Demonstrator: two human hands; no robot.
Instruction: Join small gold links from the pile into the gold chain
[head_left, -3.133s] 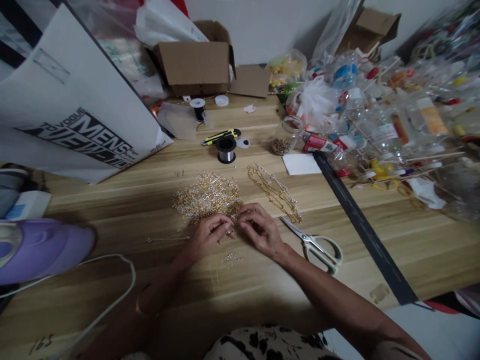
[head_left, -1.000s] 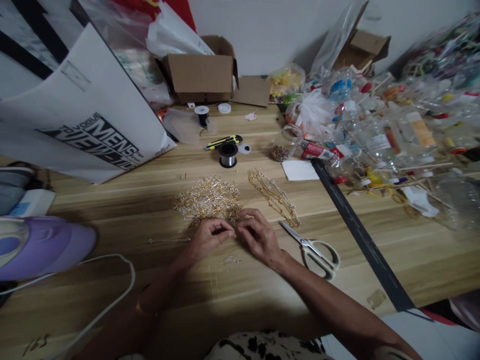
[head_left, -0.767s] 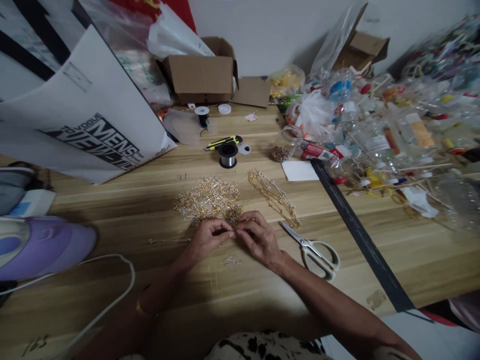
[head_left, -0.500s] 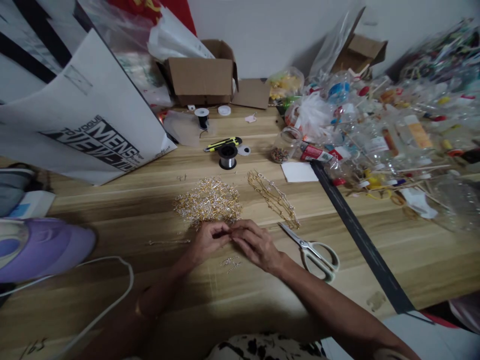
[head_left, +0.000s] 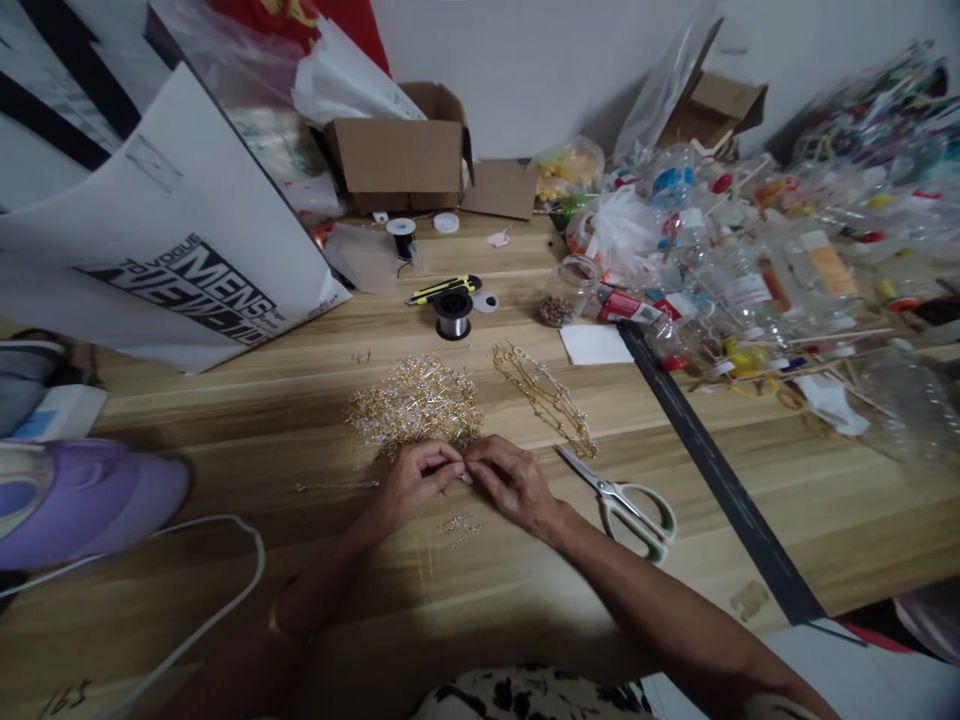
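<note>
My left hand (head_left: pixel 415 482) and my right hand (head_left: pixel 510 485) meet fingertip to fingertip over the wooden table (head_left: pixel 225 440), pinching a tiny metal jewellery piece (head_left: pixel 461 473) between them. Just beyond my fingers lies a heap of small gold and silver pins and beads (head_left: pixel 415 405). A few loose pieces (head_left: pixel 461 524) lie under my hands. To the right of the heap rests a bundle of finished gold chains (head_left: pixel 546 397). Scissors with pale handles (head_left: pixel 626 497) lie beside my right wrist.
A spool of clear thread (head_left: pixel 453 312) and a yellow-black utility knife (head_left: pixel 442 289) lie farther back. A glass jar of beads (head_left: pixel 566 292), a black ruler (head_left: pixel 712 470), a big white bag (head_left: pixel 150 230), cardboard boxes (head_left: pixel 401 150), plastic clutter at right, a purple object (head_left: pixel 82 500) with a cord.
My hands stayed at the near edge of the heap, fingers shifting slightly as they work the small piece. The camera view drifted a little; nothing else moved.
</note>
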